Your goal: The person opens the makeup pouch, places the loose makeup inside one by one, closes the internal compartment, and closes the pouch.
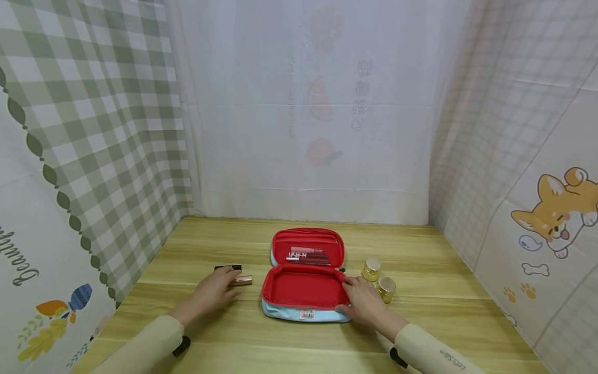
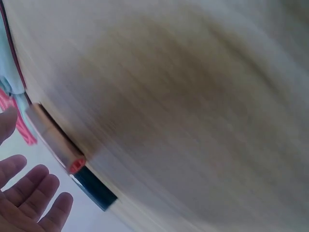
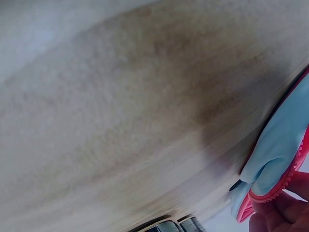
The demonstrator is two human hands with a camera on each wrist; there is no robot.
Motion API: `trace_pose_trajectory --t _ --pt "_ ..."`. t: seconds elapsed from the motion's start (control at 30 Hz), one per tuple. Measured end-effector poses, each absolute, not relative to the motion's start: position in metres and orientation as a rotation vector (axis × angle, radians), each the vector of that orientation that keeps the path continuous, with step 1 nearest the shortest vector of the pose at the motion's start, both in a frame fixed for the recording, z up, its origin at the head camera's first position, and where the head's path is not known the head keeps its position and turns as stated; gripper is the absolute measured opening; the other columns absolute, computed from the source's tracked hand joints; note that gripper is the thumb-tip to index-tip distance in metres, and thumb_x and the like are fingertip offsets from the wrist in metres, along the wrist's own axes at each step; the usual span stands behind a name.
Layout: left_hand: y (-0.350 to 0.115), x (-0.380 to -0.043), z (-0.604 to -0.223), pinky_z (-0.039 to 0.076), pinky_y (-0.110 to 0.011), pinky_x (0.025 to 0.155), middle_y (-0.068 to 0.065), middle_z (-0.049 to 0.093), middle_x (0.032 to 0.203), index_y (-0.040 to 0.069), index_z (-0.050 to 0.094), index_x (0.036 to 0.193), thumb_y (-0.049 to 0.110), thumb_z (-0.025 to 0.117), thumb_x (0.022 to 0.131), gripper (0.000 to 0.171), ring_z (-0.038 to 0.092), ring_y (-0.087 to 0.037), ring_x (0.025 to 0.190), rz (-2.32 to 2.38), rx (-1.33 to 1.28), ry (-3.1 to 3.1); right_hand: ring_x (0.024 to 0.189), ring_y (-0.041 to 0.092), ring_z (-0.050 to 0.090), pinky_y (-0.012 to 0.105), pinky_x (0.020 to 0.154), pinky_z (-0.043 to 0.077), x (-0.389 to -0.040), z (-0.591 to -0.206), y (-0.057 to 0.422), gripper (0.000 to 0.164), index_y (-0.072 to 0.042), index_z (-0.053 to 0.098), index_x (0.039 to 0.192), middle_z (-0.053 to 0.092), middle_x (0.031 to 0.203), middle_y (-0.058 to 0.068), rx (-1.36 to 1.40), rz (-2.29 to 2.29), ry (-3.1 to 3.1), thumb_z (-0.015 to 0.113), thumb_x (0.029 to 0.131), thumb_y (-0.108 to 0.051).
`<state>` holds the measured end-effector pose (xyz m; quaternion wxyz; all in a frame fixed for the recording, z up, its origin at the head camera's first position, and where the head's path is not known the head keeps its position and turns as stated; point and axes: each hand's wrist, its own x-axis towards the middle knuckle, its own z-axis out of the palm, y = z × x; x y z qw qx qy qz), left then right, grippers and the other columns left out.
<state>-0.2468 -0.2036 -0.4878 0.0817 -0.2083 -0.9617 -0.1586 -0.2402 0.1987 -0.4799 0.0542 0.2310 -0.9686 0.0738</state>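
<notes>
Looking down at our work, we see the pouch lying unzipped at the middle of the wood-grain table, its lid folded back on the far side and its red lining showing above light blue walls. Our right hand grips the near compartment's right edge, the fingers curled over the red zipper rim and the thumb near the front corner.

Our left hand reaches out to the left of the pouch, its fingers loosely spread and holding nothing. They seem to stop just short of the rose-gold tube, though the blurred wrist view leaves us unsure whether any fingertip touches it. Just behind that tube we find a black tube, also lying down.

Inside the lid we make out a pink tube and some dark slim sticks, too small for us to count. Two gold-lidded jars stand just to the right of the pouch, near our right hand: a farther jar and a nearer jar. Around us hang a white curtain behind, green checked cloth on the left and a printed dog on the right-hand cloth.
</notes>
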Motion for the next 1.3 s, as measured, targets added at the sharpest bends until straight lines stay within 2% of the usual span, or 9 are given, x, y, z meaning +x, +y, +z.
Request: trace_pose_trajectory --t 0.23,0.4,0.67,0.97,1.17,1.3 --pt "-0.211 -0.253 -0.491 0.050 -0.052 0.090 -0.024 0.061 0.119 -0.004 0.065 0.122 0.017 0.079 0.085 0.045 0.060 -0.038 0.108 -0.425 -0.657 -2.837 0.110 0.038 0.055 0.050 0.096 0.045 -0.242 -0.482 0.200 0.063 0.012 0.066 0.115 0.061 0.122 0.022 0.762 0.170 -2.919 0.083 0.079 -0.037" --pt "-0.215 -0.258 -0.496 0.052 -0.046 0.083 -0.016 0.063 0.108 -0.003 0.067 0.117 0.016 0.081 0.083 0.041 0.062 -0.030 0.098 -0.387 -0.704 -2.793 0.108 0.037 0.057 0.048 0.095 0.047 -0.243 -0.482 0.200 0.063 0.012 0.066 0.115 0.062 0.121 0.023 0.783 0.183 -2.919 0.083 0.079 -0.037" --pt "-0.217 -0.263 -0.498 0.052 -0.040 0.074 -0.007 0.063 0.098 -0.001 0.069 0.113 0.013 0.081 0.082 0.036 0.059 -0.019 0.085 -0.380 -0.717 -2.793 0.116 0.041 0.055 0.051 0.105 0.039 -0.244 -0.481 0.201 0.064 0.013 0.064 0.120 0.060 0.126 0.026 0.759 0.251 -2.976 0.082 0.081 -0.035" --pt "-0.214 -0.267 -0.500 0.048 -0.033 0.066 0.004 0.056 0.087 0.009 0.073 0.102 0.008 0.080 0.083 0.020 0.052 -0.011 0.077 -0.400 -0.642 -2.867 0.119 0.041 0.054 0.052 0.107 0.038 -0.245 -0.483 0.201 0.066 0.012 0.063 0.121 0.059 0.128 0.025 0.738 0.288 -2.997 0.082 0.081 -0.036" --pt "-0.211 -0.268 -0.501 0.043 -0.030 0.062 0.008 0.050 0.081 0.011 0.072 0.098 0.006 0.079 0.083 0.018 0.046 -0.009 0.072 -0.379 -0.583 -2.903 0.120 0.042 0.053 0.052 0.108 0.037 -0.246 -0.483 0.201 0.067 0.012 0.063 0.122 0.059 0.129 0.024 0.737 0.290 -3.004 0.082 0.081 -0.036" --pt "-0.210 -0.267 -0.500 0.044 -0.031 0.061 0.008 0.051 0.081 0.012 0.072 0.099 0.005 0.079 0.083 0.019 0.047 -0.009 0.071 -0.372 -0.582 -2.905 0.120 0.042 0.053 0.052 0.108 0.037 -0.246 -0.484 0.202 0.067 0.012 0.063 0.122 0.059 0.129 0.025 0.741 0.288 -2.996 0.082 0.080 -0.036"
